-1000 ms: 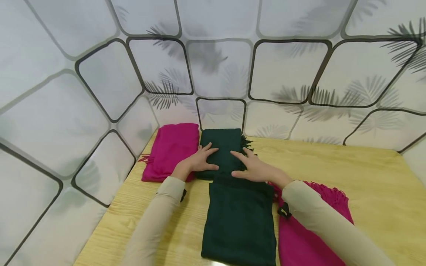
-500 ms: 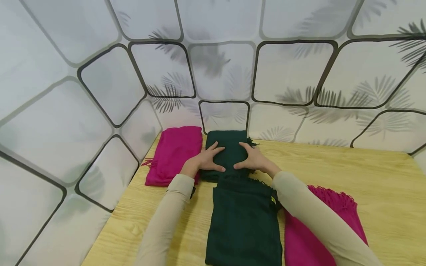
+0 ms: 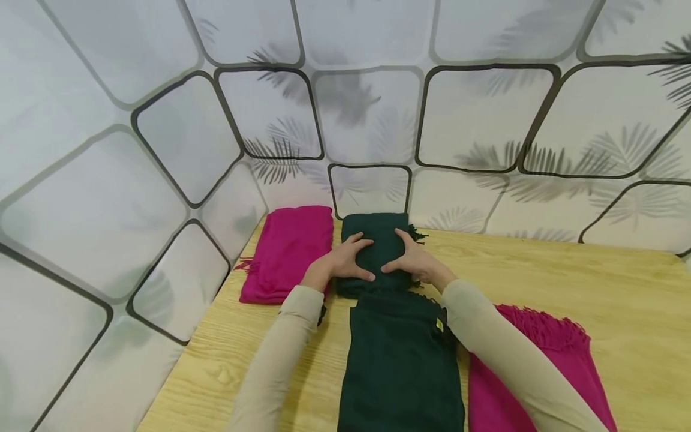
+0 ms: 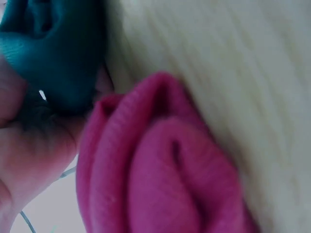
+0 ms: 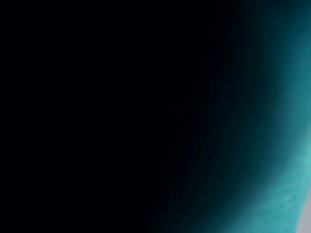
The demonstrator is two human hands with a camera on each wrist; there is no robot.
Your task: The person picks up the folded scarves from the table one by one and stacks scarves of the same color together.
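A dark green folded scarf (image 3: 378, 228) lies at the back of the table, near the wall. My left hand (image 3: 342, 261) rests on its left side, thumb and fingers spread across the cloth. In the left wrist view, a green fold (image 4: 63, 73) bulges beside the palm. On the scarf's right side is my right hand (image 3: 418, 262), thumb and index finger spread; its other fingers are hidden. Blurred green cloth (image 5: 286, 194) and darkness fill the right wrist view. A magenta folded scarf (image 3: 294, 246) sits just left of the green one, close to my left hand.
A second dark green scarf (image 3: 402, 366) lies in front, its far end meeting the back one. Another magenta scarf (image 3: 561, 360), fringed, lies at the front right, partly under my right sleeve (image 3: 513, 354). The wooden table (image 3: 610, 276) ends at a patterned wall (image 3: 475, 120).
My right hand has moved in closer to the left hand over the back green scarf. That scarf has slid slightly right, widening the gap to the magenta one. The view has shifted a little.
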